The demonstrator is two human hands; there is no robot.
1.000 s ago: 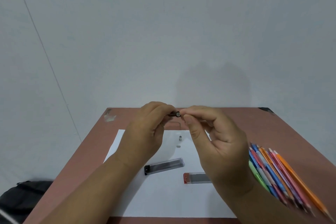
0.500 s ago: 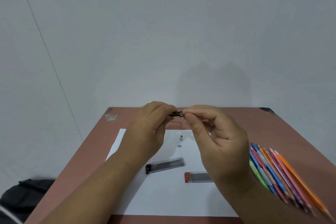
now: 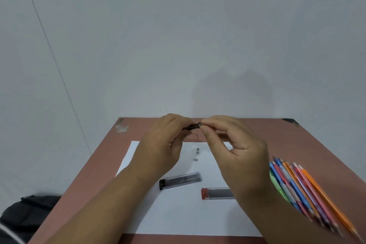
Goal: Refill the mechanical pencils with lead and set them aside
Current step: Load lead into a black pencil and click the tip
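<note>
Pencil [image 3: 193,126]: dark, slim barrel held level above the table's far edge; its open end, ringed pale, faces right.
Left hand [image 3: 164,144]: fingers curled round the barrel, hiding most of it.
Right hand [image 3: 235,148]: thumb and forefinger pinched together at the open end; any lead there is too thin to see.
Lead cases: black-capped [image 3: 180,180] and red-capped [image 3: 216,193], flat on the paper [image 3: 178,214].
Small parts [image 3: 197,151]: two grey bits on the paper.
Spare pencils [image 3: 305,190]: coloured bundle at right on the table [image 3: 316,150].
</note>
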